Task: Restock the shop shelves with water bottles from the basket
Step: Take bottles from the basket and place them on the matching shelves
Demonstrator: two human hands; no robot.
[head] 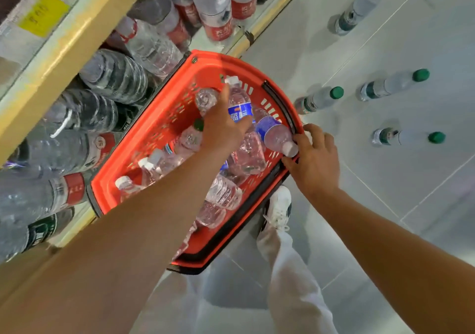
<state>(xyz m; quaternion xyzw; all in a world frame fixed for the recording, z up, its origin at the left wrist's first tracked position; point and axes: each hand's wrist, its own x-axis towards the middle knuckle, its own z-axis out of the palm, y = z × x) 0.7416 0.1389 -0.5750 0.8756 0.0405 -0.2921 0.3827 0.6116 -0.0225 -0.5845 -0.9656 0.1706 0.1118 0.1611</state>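
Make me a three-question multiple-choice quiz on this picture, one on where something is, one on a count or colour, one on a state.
1. Where is the basket?
A. on a shelf
B. on the floor by the shelves
C. on a trolley

2. How many green-capped bottles stand on the floor?
A. two
B. four
C. six

3. What is the left hand doing?
A. gripping a blue-label bottle
B. hanging idle
C. pressing the floor

Answers:
1 B: the red basket sits on the floor against the shelf edge.
2 B: four green caps show, the nearest at.
3 A: its fingers curl round the blue-label bottle in the basket; the right hand is at the basket's rim.
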